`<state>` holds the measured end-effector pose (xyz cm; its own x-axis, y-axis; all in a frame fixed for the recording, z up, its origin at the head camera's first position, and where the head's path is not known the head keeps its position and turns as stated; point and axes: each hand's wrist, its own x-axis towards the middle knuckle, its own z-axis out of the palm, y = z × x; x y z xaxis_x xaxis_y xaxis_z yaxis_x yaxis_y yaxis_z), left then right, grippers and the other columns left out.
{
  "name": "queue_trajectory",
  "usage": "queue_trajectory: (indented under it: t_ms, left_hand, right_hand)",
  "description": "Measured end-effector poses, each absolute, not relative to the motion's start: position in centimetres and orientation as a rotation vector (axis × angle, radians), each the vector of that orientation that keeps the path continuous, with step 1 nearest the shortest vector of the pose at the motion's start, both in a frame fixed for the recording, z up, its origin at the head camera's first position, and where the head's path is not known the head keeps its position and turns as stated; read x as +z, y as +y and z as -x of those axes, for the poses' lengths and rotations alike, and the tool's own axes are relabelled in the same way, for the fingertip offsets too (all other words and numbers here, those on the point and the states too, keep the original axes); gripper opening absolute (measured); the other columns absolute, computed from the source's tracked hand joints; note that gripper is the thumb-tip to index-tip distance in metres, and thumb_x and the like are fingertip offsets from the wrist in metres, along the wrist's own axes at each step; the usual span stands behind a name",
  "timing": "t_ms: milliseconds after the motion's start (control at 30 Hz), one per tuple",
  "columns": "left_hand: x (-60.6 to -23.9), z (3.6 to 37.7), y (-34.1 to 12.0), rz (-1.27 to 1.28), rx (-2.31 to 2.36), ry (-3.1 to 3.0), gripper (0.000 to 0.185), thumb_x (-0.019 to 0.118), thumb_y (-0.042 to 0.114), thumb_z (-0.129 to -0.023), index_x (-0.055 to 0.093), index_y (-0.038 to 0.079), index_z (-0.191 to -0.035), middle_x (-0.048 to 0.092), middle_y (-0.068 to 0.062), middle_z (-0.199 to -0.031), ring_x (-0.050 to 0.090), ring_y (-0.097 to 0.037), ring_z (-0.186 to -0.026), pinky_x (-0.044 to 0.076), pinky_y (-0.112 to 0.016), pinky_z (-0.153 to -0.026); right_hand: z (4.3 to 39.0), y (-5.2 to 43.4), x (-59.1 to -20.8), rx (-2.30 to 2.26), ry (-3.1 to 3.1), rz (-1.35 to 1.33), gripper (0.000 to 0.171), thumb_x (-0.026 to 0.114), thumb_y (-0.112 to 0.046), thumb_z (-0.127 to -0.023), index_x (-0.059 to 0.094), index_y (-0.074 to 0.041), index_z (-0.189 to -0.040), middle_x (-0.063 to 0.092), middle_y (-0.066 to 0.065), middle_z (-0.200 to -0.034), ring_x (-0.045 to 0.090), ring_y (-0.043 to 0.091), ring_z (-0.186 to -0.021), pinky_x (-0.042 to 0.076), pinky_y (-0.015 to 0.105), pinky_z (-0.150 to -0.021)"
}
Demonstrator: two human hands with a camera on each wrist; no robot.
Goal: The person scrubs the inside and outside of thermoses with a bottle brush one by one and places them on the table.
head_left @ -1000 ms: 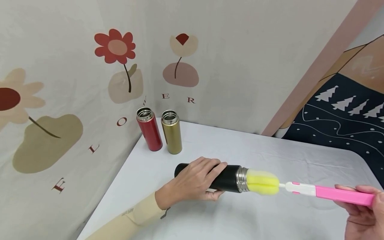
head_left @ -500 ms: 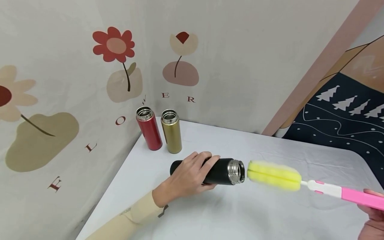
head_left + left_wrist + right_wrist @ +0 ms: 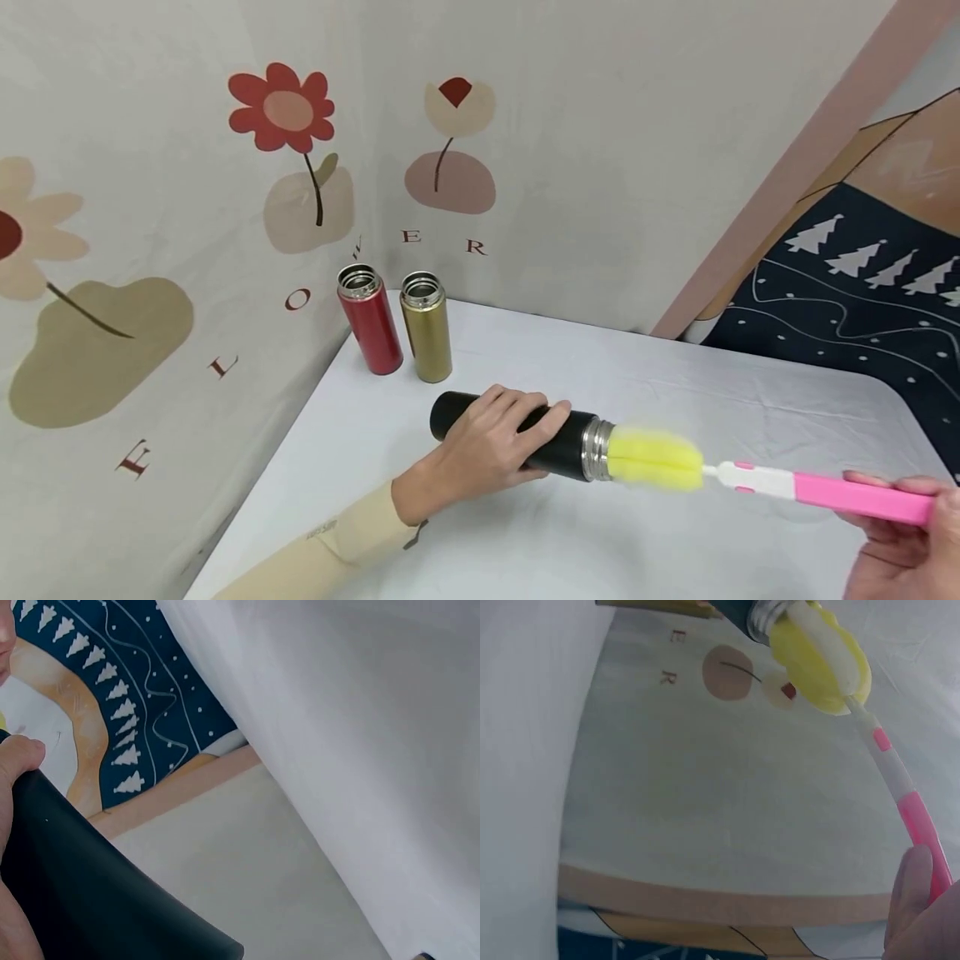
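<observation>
A black bottle [image 3: 566, 442] with a bare steel neck lies sideways above the white table, its mouth toward the right. My left hand [image 3: 487, 442] grips it round the body from above; in the left wrist view the bottle [image 3: 97, 877] fills the lower left corner. My right hand [image 3: 900, 533] holds the pink handle of a bottle brush [image 3: 862, 497] at the right edge. The brush's yellow sponge head [image 3: 654, 460] is partly inside the bottle's mouth, its tip hidden. In the right wrist view the sponge [image 3: 817, 656] meets the steel neck.
A red bottle [image 3: 372, 325] and a gold bottle [image 3: 427, 333] stand upright and uncapped near the table's back left corner. Flower-printed fabric [image 3: 585, 167] rises behind and left of the white table [image 3: 675, 550]. A dark cloth with white trees [image 3: 847, 292] hangs at the right.
The sponge head came out of the bottle's mouth to the right half a second ago. It is now partly inside again, as my right hand has moved back left.
</observation>
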<state>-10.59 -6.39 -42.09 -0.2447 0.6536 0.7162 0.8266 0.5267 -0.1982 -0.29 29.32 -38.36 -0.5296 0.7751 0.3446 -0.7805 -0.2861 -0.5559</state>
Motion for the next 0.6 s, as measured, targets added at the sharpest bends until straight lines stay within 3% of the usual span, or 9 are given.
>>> queue_trajectory:
  t_ms: [233, 400, 600]
  left_hand:
    - [-42.5, 10.4, -6.2, 1.197, -0.240, -2.004, 0.096, 0.101, 0.053, -0.071, 0.061, 0.006, -0.145, 0.071, -0.010, -0.111, 0.072, -0.024, -0.089, 0.061, -0.035, -0.077]
    - [-42.6, 10.3, -6.1, 1.189, -0.240, -2.012, 0.086, 0.093, 0.054, -0.082, 0.061, 0.005, -0.144, 0.071, -0.012, -0.110, 0.071, -0.023, -0.088, 0.061, -0.035, -0.078]
    - [-42.8, 10.2, -6.1, 1.172, -0.232, -2.028, 0.082, 0.081, 0.063, -0.091, 0.060, 0.004, -0.145, 0.071, -0.012, -0.110, 0.070, -0.023, -0.090, 0.061, -0.035, -0.079]
  right_hand:
    - [-0.3, 25.8, -36.9, 1.948, -0.853, 0.012, 0.023, 0.055, 0.003, -0.111, 0.060, 0.025, -0.106, 0.069, 0.033, -0.091, 0.080, 0.036, -0.077, 0.061, 0.035, -0.069]
    - [-0.5, 24.2, -36.8, 1.841, -1.064, 0.124, 0.032, 0.069, -0.008, -0.108, 0.064, 0.024, -0.108, 0.071, 0.029, -0.092, 0.081, 0.029, -0.079, 0.061, 0.030, -0.072]
    - [-0.6, 23.0, -36.9, 1.859, -1.125, 0.075, 0.040, 0.070, -0.009, -0.107, 0.060, 0.030, -0.108, 0.070, 0.032, -0.094, 0.080, 0.031, -0.080, 0.061, 0.033, -0.075]
